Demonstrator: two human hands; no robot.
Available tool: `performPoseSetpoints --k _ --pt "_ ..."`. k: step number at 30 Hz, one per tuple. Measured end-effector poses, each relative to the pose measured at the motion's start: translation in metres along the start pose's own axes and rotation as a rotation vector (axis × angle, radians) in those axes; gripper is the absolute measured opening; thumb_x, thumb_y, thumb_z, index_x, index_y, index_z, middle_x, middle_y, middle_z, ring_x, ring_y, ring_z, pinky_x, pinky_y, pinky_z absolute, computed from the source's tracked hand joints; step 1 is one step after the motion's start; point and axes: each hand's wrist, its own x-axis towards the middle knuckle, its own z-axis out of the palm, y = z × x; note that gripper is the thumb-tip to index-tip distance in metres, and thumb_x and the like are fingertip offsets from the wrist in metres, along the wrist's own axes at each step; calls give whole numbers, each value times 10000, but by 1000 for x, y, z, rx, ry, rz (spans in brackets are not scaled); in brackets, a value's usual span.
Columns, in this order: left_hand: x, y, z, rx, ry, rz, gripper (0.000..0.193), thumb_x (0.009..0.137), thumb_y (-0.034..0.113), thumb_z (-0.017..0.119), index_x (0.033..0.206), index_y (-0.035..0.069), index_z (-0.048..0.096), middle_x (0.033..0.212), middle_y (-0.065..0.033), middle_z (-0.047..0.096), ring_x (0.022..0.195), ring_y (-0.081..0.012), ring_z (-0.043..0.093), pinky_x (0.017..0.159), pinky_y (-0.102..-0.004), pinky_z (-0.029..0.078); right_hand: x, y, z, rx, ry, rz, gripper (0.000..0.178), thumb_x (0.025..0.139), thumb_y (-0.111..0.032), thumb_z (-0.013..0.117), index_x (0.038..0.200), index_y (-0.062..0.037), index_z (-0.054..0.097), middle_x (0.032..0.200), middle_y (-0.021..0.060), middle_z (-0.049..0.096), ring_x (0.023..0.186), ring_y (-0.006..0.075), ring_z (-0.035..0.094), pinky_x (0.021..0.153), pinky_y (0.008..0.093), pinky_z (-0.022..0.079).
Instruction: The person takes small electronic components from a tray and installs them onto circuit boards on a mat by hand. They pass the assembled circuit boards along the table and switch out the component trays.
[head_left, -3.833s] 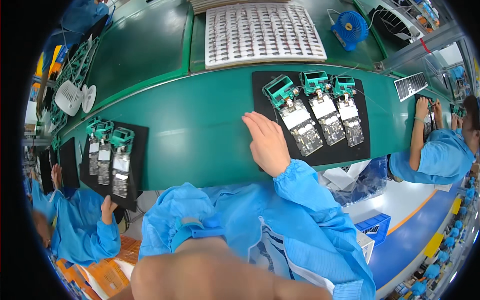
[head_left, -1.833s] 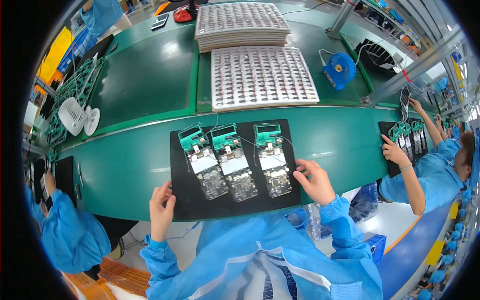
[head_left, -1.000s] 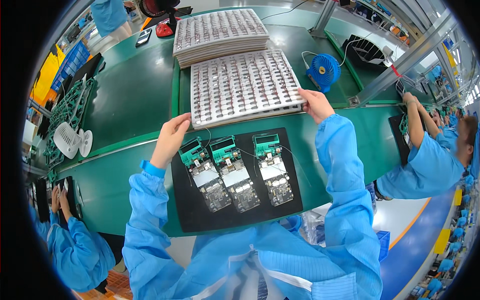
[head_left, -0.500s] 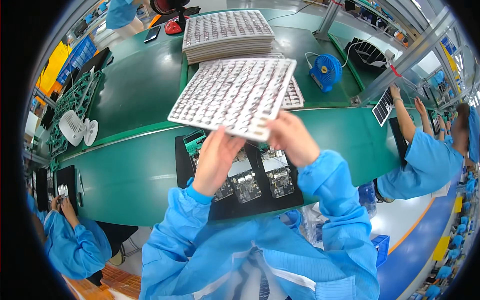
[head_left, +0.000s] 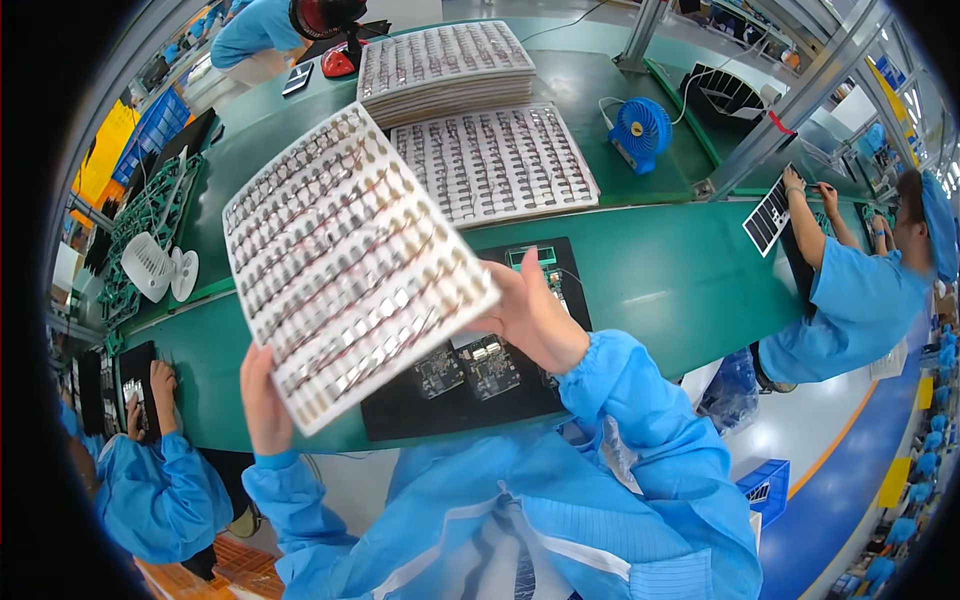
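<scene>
A white tray (head_left: 350, 255) set with rows of small shiny metallic parts and dark reddish wires is held up in both hands, tilted and turned at an angle. My left hand (head_left: 266, 400) is closed on its near left edge, the fingers partly hidden. At its right corner my right hand (head_left: 535, 318) grips it, the thumb sticking up and the other fingers partly behind the tray. Below lies a black mat (head_left: 400, 412) bearing several dark circuit boards (head_left: 490, 367); the tray covers part of them. A green board (head_left: 530, 258) shows at the mat's far end.
Beyond my hands, a similar filled tray (head_left: 495, 165) lies in front of a tall tray stack (head_left: 445, 65). A blue fan (head_left: 640, 132) stands to the right, a white fan (head_left: 158, 265) at far left. Co-workers in blue sit on both sides; a metal post (head_left: 790, 110) rises at right.
The held tray has swung left and nearer to me, turning as it came. My left hand moved left and down along with it. The tray before the stack is now largely uncovered.
</scene>
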Motion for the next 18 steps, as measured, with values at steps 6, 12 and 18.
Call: performPoseSetpoints --k 6,12,18 --pt "-9 28 -12 -29 44 -87 537 926 307 497 1322 -54 461 1205 -173 610 1002 -222 657 860 -342 550 40 3 25 2 -158 186 651 1013 -553 318 1426 -58 413 1326 128 567 1193 227 572 973 372 455" --pt "1 20 -58 -283 86 -118 594 966 445 470 1387 26 456 1307 -151 570 1094 -273 618 954 -422 506 52 22 54 0 -255 182 469 1026 -377 444 1371 -60 450 1230 74 614 1045 163 639 815 305 543" --pt "12 2 -68 -502 448 123 756 959 640 361 1459 74 374 1486 -89 415 1323 -290 442 1122 -449 344 83 47 79 66 -184 129 435 1035 -368 429 1365 -87 458 1234 72 611 1058 169 631 818 314 537"
